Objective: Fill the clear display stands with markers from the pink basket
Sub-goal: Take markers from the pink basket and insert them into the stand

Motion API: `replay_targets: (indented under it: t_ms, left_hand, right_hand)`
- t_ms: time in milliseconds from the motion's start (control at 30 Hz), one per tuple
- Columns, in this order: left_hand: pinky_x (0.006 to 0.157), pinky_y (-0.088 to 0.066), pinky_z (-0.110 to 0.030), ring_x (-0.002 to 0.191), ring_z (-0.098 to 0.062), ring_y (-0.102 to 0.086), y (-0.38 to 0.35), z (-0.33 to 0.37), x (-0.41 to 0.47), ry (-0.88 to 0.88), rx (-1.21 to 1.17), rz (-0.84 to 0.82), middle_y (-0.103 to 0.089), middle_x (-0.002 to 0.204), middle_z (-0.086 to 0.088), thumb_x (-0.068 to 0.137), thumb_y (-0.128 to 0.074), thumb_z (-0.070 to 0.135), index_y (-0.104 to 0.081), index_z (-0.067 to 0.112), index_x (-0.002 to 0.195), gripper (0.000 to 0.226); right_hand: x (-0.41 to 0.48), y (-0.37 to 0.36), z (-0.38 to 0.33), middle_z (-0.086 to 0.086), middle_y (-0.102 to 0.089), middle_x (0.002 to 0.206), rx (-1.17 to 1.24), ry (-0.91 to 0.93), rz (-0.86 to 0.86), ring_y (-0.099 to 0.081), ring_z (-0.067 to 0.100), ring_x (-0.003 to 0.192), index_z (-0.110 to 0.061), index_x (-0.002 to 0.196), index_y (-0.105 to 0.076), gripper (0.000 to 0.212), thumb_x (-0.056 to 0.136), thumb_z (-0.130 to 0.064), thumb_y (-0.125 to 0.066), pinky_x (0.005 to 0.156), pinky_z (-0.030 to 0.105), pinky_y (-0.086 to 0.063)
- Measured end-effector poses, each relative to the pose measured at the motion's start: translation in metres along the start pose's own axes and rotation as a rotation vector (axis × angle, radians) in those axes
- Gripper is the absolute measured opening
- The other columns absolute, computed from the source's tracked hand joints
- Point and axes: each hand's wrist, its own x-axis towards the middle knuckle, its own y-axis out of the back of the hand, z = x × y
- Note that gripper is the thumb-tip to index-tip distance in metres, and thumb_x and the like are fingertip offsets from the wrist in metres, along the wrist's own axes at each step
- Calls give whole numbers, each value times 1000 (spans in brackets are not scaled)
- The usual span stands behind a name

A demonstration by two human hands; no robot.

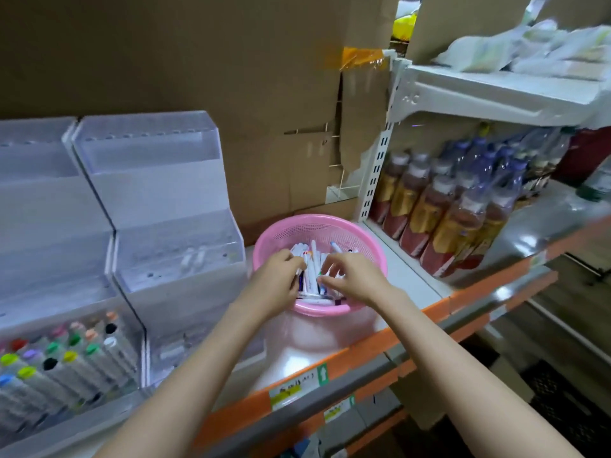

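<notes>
Brown cardboard sheets (165, 54) back the orange-edged shelf (407, 266) — a white rack (496, 90) alongside holds bottled drinks (439, 213).

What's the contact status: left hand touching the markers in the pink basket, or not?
Touching. The head view shows the left hand with its fingers curled around a bunch of markers inside the pink basket, with no gap visible.

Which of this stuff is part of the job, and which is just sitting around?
Part of the job: pink basket, markers in it, clear display stands, left hand, right hand.
Just around: bottles, cardboard, bagged goods up top.
</notes>
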Motion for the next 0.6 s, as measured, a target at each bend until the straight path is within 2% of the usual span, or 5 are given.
replay_targets:
  t_ms: [100,300,467,533,600]
  left_hand:
    - [85,-39,-32,109,-26,-50,-5,-6,15,90,34,-49,-54,116,-11,88,-49,8,-59,11,117,31]
    - [88,-42,-34,109,-26,-53,-14,-12,36,236,132,-56,-54,122,-9,92,-49,19,-51,15,128,36]
    - [78,-45,-35,100,-28,-58,-18,-7,48,380,244,-67,-61,113,-13,95,-49,21,-54,7,115,24]
    - [73,-42,-33,98,-27,-60,-19,-3,52,402,293,-89,-64,110,-12,95,-51,24,-57,6,111,24]
    - [67,-39,-30,94,-26,-61,-20,0,54,431,309,-109,-66,104,-10,94,-53,27,-60,7,107,25]
  right_hand:
    - [23,4,6,-3,-70,93,-17,26,-17,-63,18,90,-20,99,-67,22,87,-39,-66,74,37,-52]
    - [54,4,15,-4,-69,93,0,103,-76,-61,15,83,-21,100,-64,18,89,-35,-65,71,32,-50]
    - [68,-3,19,-2,-65,88,6,112,-74,-60,15,77,-23,91,-57,8,89,-24,-65,65,30,-49]
    - [70,-6,22,-3,-60,83,18,69,-7,-57,16,73,-21,86,-52,13,86,-17,-64,55,25,-40]
    - [70,-7,24,-1,-57,78,-37,33,59,-54,17,71,-18,84,-51,9,87,-16,-59,49,24,-30]
